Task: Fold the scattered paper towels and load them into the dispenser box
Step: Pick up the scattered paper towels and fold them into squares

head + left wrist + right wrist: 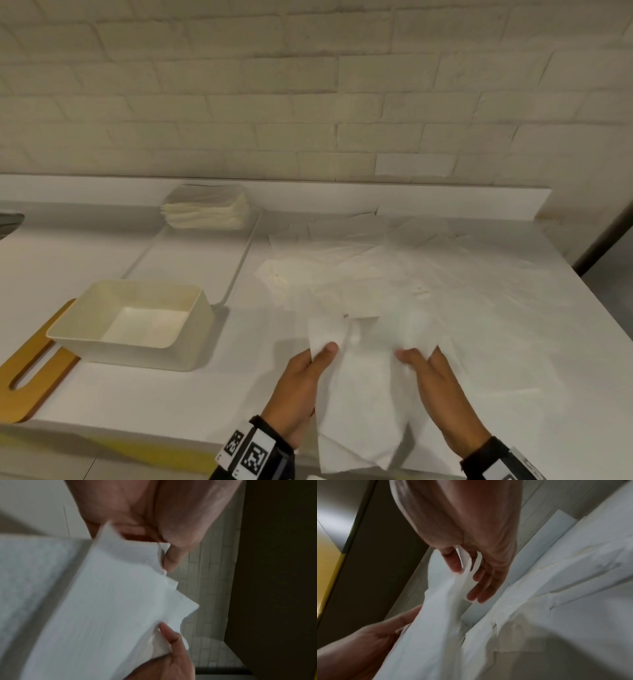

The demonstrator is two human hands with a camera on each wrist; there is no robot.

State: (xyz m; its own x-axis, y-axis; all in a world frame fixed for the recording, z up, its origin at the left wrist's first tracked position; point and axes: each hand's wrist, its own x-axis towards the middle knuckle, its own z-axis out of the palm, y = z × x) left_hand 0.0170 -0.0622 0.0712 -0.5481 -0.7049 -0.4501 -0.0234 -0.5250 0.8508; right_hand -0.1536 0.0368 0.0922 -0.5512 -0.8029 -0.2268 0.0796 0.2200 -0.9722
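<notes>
Both hands hold one white paper towel [366, 387] up over the counter's near edge. My left hand [308, 380] pinches its upper left corner with the thumb on top, and the left wrist view shows that thumb [173, 559] against the towel's edge [109, 601]. My right hand [431, 377] pinches the upper right part, with the towel [440, 615] running between thumb and fingers [479, 586]. More loose towels [376, 260] lie scattered behind. The cream dispenser box [137, 322] stands open and looks empty at the left.
A stack of folded towels [205, 209] sits at the far end of a white tray [236, 270] behind the box. A wooden lid with a slot [30, 370] lies under the box's left side. A brick wall backs the counter.
</notes>
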